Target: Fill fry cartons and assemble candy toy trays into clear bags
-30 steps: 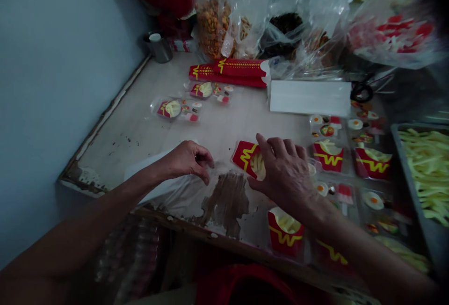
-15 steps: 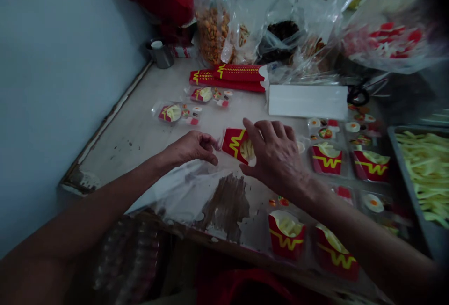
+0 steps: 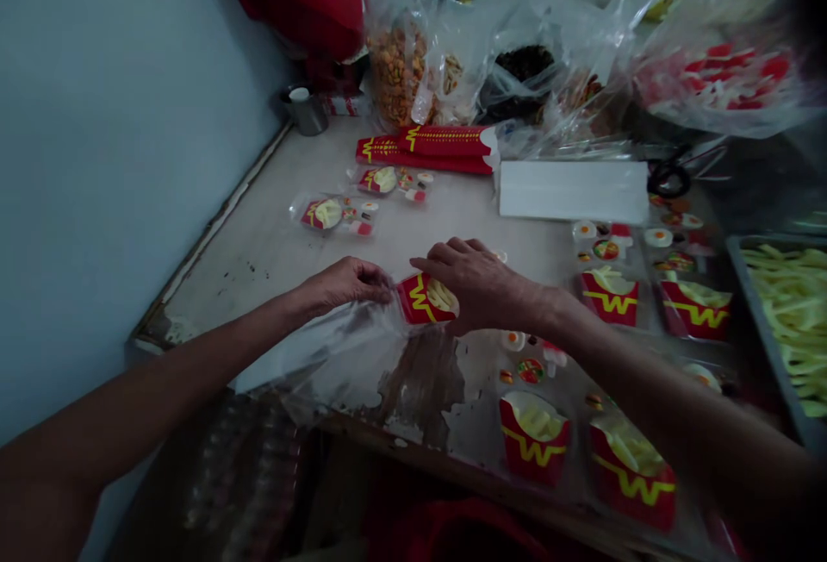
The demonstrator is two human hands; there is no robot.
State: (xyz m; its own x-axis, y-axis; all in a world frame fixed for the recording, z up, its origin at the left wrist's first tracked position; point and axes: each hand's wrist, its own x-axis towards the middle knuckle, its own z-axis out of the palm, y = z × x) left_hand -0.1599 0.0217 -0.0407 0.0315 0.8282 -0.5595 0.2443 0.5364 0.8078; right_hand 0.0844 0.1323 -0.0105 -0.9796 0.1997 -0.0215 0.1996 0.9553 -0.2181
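Note:
My left hand (image 3: 349, 284) is closed in a pinch on the edge of a clear plastic bag (image 3: 323, 340) that spreads over the table's front edge. Beside its fingertips is a red carton with a yellow zigzag and toy fries (image 3: 426, 296), in clear packaging. My right hand (image 3: 481, 282) is closed around the right end of this fries pack, thumb below and fingers above. The pack lies tilted at the bag's mouth; whether its left end is inside the bag, I cannot tell.
Similar fries packs (image 3: 611, 296) lie at right and front, with two more (image 3: 323, 214) at back left. Flat red cartons (image 3: 445, 148), a white card stack (image 3: 574, 190), scissors (image 3: 670, 174) and a metal cup (image 3: 308, 111) stand behind. A tray of fries (image 3: 785, 312) is at right.
My right hand has moved left and down, from spread over the fries pack to wrapped round its right end. The pack has shifted slightly left and down. My left fingers have closed more tightly.

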